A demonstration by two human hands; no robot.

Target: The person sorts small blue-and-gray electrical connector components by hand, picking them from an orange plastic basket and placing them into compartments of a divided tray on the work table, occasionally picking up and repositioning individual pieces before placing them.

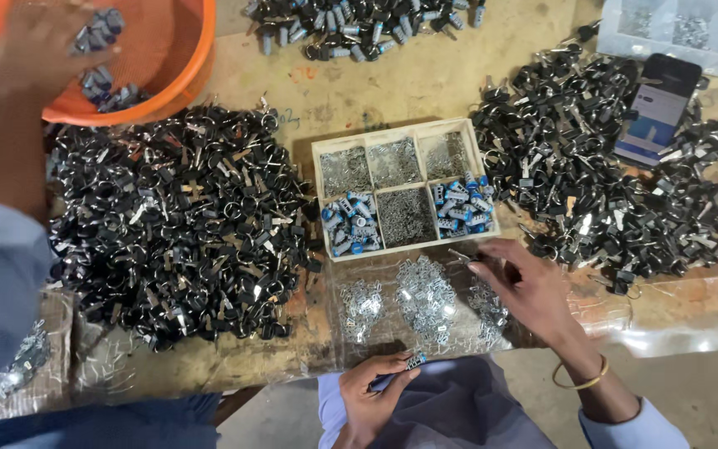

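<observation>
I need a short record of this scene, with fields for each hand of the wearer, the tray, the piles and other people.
left hand: holds a small dark part over the lap
right hand: reaches among small metal clips on clear plastic
wooden tray: six compartments, two with blue-and-silver cylinders, the others with fine metal bits
black key piles: left and right of the tray
other person's hand: holds parts over an orange bucket
phone: lies on the right pile

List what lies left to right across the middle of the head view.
Left key pile → divided tray → right key pile → phone.
</observation>
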